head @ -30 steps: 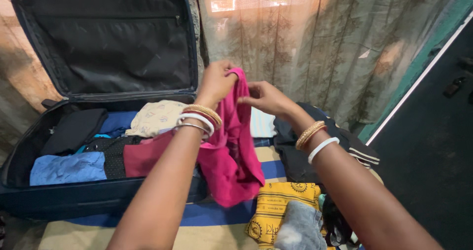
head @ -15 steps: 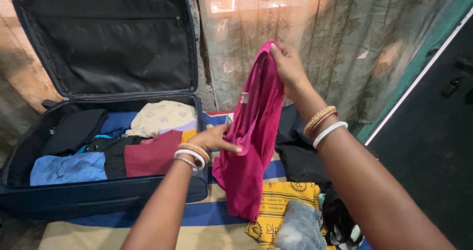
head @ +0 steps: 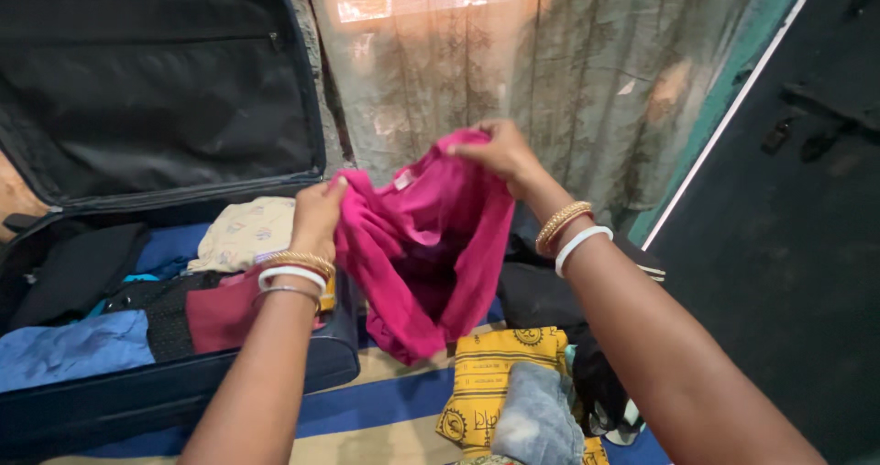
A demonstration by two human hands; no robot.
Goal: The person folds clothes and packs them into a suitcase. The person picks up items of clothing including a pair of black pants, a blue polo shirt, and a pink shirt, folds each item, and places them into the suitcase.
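Up in the air between both hands hangs a pink garment (head: 431, 245), pinched at its top edge: the left hand (head: 318, 216) has its fingers (head: 332, 193) closed on the left corner, and the right hand (head: 500, 153) has its fingers (head: 469, 150) closed on the right corner, somewhat higher. The cloth is soft and thin, sagging in loose folds into a pouch shape between the two grips, with a small pale tag near the upper hem. Both wrists carry gold and white bangles. Below and to the left lies an open dark suitcase (head: 165, 387), its lined lid (head: 156, 89) propped up, packed with folded clothes: a cream patterned piece (head: 243, 231), a maroon one (head: 215, 314), a light blue one (head: 69, 350) and black ones. The garment's lower end hangs in front of the suitcase's right corner. Under it, on a striped blue and tan bedcover (head: 376, 401), lie a yellow printed cloth (head: 495, 378), a grey fuzzy item (head: 536, 424) and a pile of dark clothes (head: 541, 291). A thin patterned curtain (head: 550, 71) hangs behind.
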